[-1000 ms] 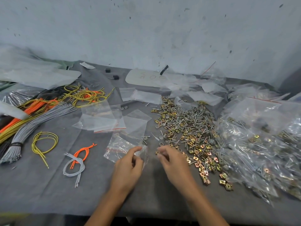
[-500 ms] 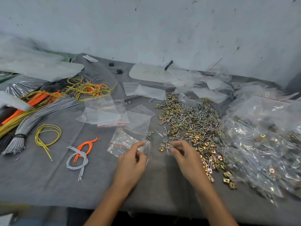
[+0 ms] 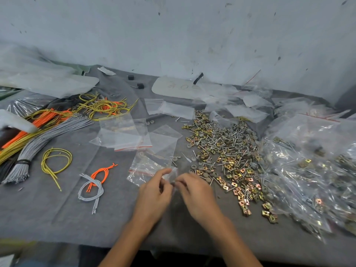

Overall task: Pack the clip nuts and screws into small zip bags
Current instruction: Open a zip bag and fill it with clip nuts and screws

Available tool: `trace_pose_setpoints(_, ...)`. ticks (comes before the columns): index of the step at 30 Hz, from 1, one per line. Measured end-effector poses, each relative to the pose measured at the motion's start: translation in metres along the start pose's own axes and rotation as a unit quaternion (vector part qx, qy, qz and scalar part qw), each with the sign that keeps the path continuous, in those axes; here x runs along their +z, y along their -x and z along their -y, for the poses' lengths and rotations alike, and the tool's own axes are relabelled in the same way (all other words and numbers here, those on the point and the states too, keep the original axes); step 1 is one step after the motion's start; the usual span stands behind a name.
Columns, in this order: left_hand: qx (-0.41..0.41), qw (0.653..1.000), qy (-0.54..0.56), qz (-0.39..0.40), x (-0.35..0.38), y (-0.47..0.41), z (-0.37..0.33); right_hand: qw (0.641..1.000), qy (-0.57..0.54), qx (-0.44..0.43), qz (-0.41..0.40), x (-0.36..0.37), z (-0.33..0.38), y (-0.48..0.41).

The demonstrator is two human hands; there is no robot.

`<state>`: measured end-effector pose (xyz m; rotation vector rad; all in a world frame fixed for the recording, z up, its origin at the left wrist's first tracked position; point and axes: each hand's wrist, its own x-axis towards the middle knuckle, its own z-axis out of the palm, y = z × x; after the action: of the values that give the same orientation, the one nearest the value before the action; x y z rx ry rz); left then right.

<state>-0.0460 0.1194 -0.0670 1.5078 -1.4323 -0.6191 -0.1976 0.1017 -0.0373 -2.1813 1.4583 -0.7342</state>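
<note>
A loose heap of gold clip nuts, grey washers and silver screws (image 3: 225, 151) spreads over the grey cloth right of centre. My left hand (image 3: 154, 193) pinches the mouth of a small clear zip bag (image 3: 173, 175) in front of the heap. My right hand (image 3: 196, 191) meets it there, its fingertips pinched together at the bag's opening; whatever small part they hold is hidden. Empty zip bags (image 3: 150, 166) with red seal lines lie just behind my left hand.
Filled clear bags of hardware (image 3: 312, 170) pile up at the right. Bundles of grey, orange and yellow wires (image 3: 38, 135) lie at the left, with small wire loops (image 3: 92, 185) nearer the front. More flat bags (image 3: 123, 135) and a white card (image 3: 175, 87) lie toward the wall.
My right hand has come left from the edge of the heap to the bag's mouth, meeting my left hand. My left hand has kept hold of the bag.
</note>
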Motion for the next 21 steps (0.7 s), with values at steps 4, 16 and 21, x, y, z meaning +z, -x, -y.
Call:
trace_pose_setpoints(4, -0.012, 1.000, 0.014, -0.006, 0.000, -0.003, -0.001, 1.000, 0.025, 0.013, 0.003, 0.007, 0.001, -0.008)
trace_pose_setpoints(16, -0.015, 1.000, 0.019, -0.019, 0.001, -0.004, 0.002, 0.990, 0.118, 0.034, 0.071, -0.033, -0.030, 0.013)
trace_pose_setpoints(21, -0.026, 0.999, 0.020, -0.021, 0.002, -0.004, 0.000, 0.995, 0.088, 0.002, 0.049, -0.029, -0.021, 0.011)
